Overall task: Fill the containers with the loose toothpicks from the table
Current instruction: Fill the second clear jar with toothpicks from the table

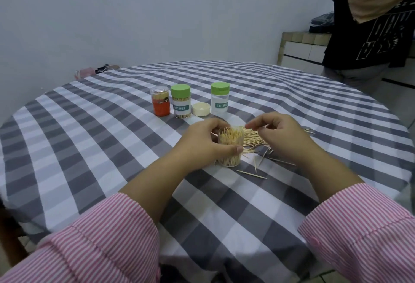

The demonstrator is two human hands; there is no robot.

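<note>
My left hand point(203, 141) grips a clear, open container point(231, 148) that stands on the table, packed with upright toothpicks. My right hand point(278, 134) hovers just right of its mouth with fingers curled, thumb and forefinger close together; whether they pinch a toothpick I cannot tell. Under and beyond that hand lies a heap of loose toothpicks point(253, 136), with a few strays point(251, 173) nearer me. Behind stand an orange-labelled container point(160, 101), a full green-capped container point(180, 101), and a green-capped container point(220, 99) that looks empty.
A cream lid point(201, 109) lies open side up between the two green-capped containers. The round table wears a grey and white checked cloth point(101, 136). A person in a black shirt point(368, 24) stands at the far right by a tiled counter point(301, 47).
</note>
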